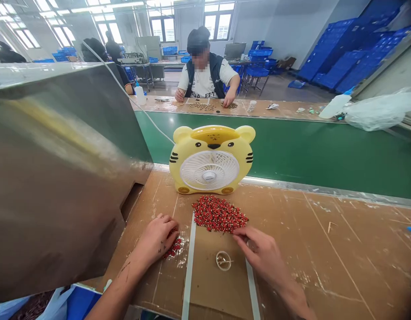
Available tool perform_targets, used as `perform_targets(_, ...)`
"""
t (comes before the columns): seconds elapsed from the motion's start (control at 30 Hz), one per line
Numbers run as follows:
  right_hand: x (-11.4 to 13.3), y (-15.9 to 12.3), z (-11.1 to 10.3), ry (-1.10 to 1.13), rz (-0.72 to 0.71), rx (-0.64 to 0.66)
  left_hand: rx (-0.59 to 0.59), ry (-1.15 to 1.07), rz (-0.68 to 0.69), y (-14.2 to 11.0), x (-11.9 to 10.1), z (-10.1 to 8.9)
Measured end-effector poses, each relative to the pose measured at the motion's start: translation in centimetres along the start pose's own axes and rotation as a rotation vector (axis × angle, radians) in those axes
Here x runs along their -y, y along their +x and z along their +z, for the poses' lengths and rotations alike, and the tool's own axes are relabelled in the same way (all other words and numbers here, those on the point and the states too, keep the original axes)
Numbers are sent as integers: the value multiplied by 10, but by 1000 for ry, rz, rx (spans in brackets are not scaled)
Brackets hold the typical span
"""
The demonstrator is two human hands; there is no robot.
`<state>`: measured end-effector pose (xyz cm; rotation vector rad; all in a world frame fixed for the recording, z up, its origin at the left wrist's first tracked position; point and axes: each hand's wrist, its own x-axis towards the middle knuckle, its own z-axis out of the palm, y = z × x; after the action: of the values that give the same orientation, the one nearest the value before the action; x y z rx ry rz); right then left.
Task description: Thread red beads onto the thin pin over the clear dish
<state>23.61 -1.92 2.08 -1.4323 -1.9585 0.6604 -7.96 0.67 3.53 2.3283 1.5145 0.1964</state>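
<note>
A heap of small red parts with pale and dark ends [220, 214] lies on the brown worktop, in front of a yellow animal-shaped fan. My right hand [263, 251] reaches the heap's near right edge, thumb and forefinger brought together; what sits between the tips is too small to make out. To the left, my left hand [160, 236] rests with curled fingers over a smaller pile of red parts [174, 249], and its fingertips are partly hidden. Between the hands lies a small round clear dish [223, 261] with a pale thin stick across it.
The yellow fan [210, 166] stands behind the heap, its white cable running up left. A large metal box [65, 178] borders the left side. Beyond a green belt [308, 155], a co-worker [205, 73] handles small parts at the opposite bench. A plastic bag [380, 109] lies far right.
</note>
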Motion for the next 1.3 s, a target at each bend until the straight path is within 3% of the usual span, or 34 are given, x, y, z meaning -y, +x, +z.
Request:
perform_targets(0.13,6,-21,2,52,48,139,61,93,-6,12,-8,4)
perform_targets(0.37,4,-32,10,175,122,194,45,38,28,19,-16,1)
perform_targets(0.53,7,-27,8,192,97,209,36,-104,6,16,-28,6)
perform_targets(0.7,8,-32,-2,178,15,246,35,33,-64,14,-29,11)
perform_targets(0.83,3,-40,-1,204,-79,264,-46,44,-19,12,-24,10)
perform_targets(1.0,3,-40,9,179,-153,189,-222,-318,60,8,-14,12)
perform_targets(1.1,7,-34,13,101,-211,182,-332,-430,-8,5,-7,13)
perform_targets(1.3,15,-21,19,-39,-333,157,-384,-524,-106,0,-1,12)
